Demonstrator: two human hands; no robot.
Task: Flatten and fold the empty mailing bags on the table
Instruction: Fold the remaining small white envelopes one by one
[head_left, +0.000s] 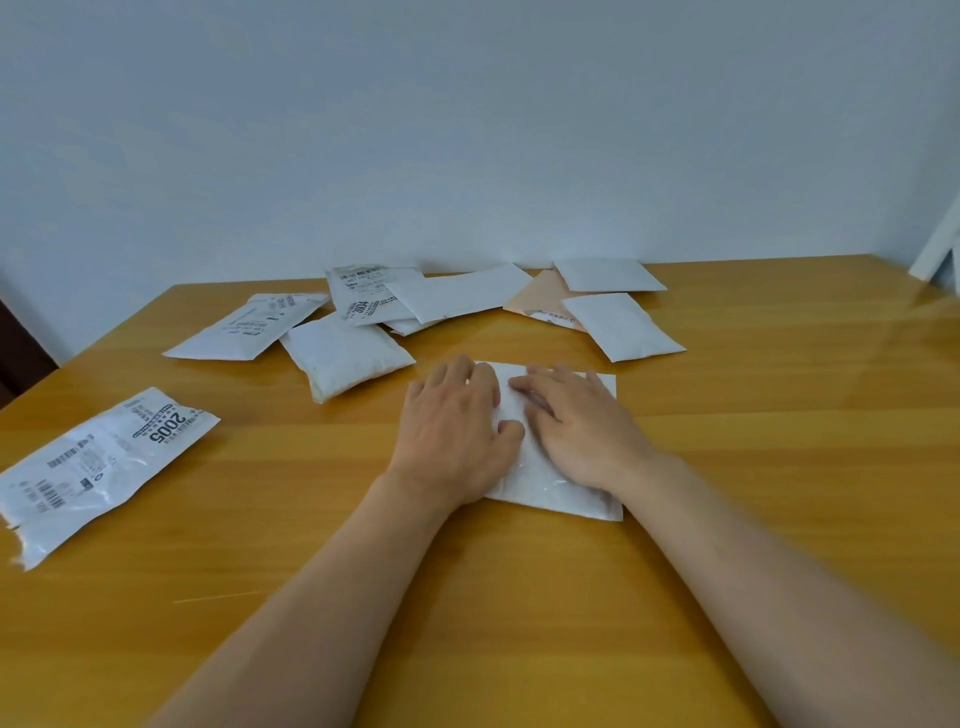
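A white mailing bag (550, 488) lies flat in the middle of the wooden table (727, 467). Both palms are down on it. My left hand (457, 431) presses its left part with straight fingers. My right hand (576, 426) presses its right part, fingers pointing to the far left. Much of the bag is hidden under the hands. Another white bag with a printed label (98, 462) lies at the left. Several more bags lie toward the back, among them a puffy one (345, 356) and one (621, 325) at the right.
A peach-coloured bag (543, 299) lies among the white ones at the back. A pale wall stands right behind the table's far edge. A white panel (935, 249) leans at the far right. The table's left edge runs diagonally past a dark opening.
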